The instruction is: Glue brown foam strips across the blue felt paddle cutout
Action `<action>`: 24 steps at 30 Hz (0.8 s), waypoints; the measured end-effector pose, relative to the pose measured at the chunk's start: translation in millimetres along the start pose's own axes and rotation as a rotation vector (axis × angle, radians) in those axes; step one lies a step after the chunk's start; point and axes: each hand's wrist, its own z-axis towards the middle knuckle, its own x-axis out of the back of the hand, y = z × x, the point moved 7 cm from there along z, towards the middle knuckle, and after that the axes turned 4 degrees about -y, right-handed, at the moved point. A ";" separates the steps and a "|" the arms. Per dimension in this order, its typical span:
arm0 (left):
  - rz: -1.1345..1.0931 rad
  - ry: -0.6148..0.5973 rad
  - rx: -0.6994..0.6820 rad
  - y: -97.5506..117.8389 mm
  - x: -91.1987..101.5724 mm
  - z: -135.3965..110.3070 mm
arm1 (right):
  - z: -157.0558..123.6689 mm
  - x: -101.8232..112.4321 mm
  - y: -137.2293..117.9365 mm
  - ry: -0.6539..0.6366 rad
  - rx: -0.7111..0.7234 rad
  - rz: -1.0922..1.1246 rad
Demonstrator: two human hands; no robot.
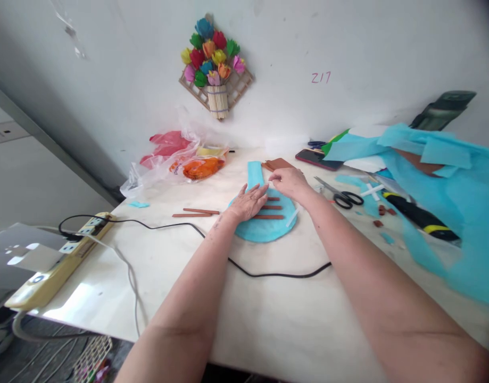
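A round light-blue piece [264, 233] lies flat on the table with several brown strips [273, 208] across it. My left hand [248, 203] rests on its upper left part, fingers spread and pressed down over the strips' ends. A blue rectangular strip [255, 173] sticks out from the disc's top. At the disc's upper right edge, my right hand [289, 184] has thumb and forefinger pinched together; anything between them is too small to make out. A thin white strip [292, 217] lies at the disc's right edge. Two loose brown strips [200, 211] lie to the left.
Brown sheet pieces [282, 164] lie behind my right hand. Scissors [334, 194], a black-and-yellow tool [422, 217], a phone [319, 159] and blue sheets [463, 213] are on the right. A black cable [264, 275] crosses the table from a power strip [56, 276]. Plastic bags [168, 159] sit back left.
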 end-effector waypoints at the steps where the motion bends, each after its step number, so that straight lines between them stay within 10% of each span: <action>1: -0.038 0.017 0.003 -2.7 3.4 -0.2 | 0.2 0.3 1.6 0.008 -0.003 0.006; 13: -0.620 0.962 0.469 -132.9 78.1 -67.1 | -9.7 -33.6 -62.3 -0.165 0.251 0.049; 24: -0.682 1.208 0.584 -165.7 80.5 -100.4 | -15.2 -78.4 -163.5 -0.429 0.454 -0.262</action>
